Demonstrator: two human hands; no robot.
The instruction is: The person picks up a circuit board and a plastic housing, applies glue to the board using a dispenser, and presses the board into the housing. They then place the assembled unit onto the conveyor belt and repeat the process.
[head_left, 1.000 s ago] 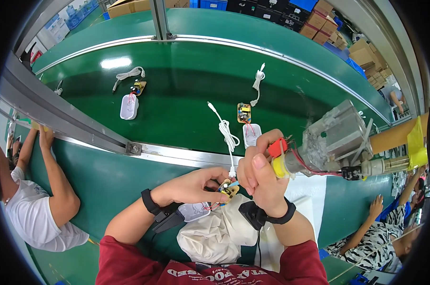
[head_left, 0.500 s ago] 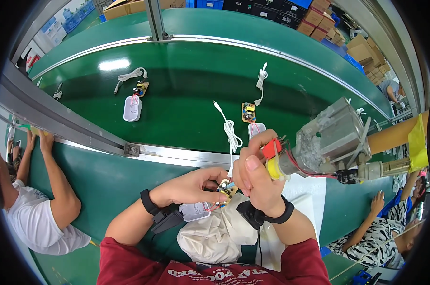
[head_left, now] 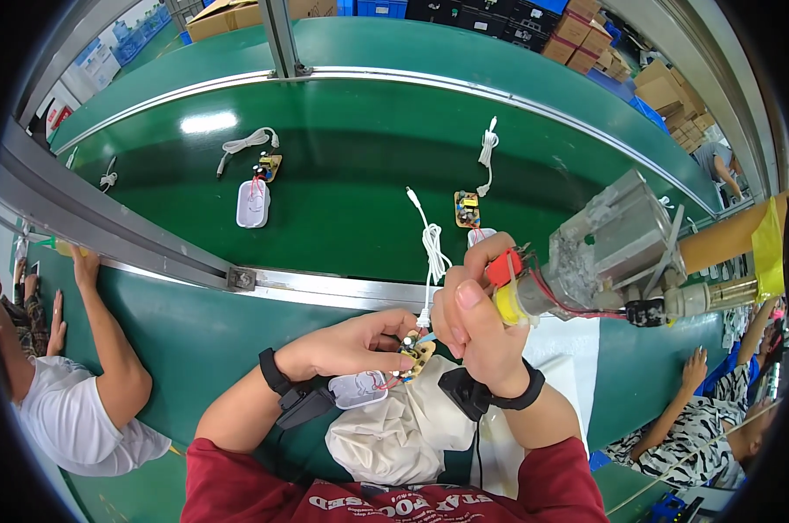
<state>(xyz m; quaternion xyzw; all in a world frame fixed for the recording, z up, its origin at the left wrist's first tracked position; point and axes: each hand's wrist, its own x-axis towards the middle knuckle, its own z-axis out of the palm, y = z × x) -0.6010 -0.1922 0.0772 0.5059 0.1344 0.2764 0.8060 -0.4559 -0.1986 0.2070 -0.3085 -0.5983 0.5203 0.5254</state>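
Note:
My left hand (head_left: 346, 349) pinches a small circuit board (head_left: 419, 356) at its edge, thumb and fingers closed round it. Red wires tie the board to a white plastic housing half (head_left: 358, 390), which hangs beside my left wrist. A bundled white cable (head_left: 433, 248) runs from the board over the metal rail. In my right hand (head_left: 481, 327) is a large glue gun (head_left: 599, 240) with a red switch, a yellow collar and whitish residue on its metal body. Its light-blue tip points down at the board; whether it touches, I cannot tell.
Beyond the metal rail (head_left: 316, 288), a green belt (head_left: 342, 174) carries more boards with housings and white cables. White cloth (head_left: 386, 440) lies below my hands. A slanting metal post (head_left: 124, 205) stands at left. Co-workers sit on both sides.
The boards, housings and cables on the belt have shifted slightly to the right. My right hand and the glue gun have moved a little; the left hand keeps its hold on the board.

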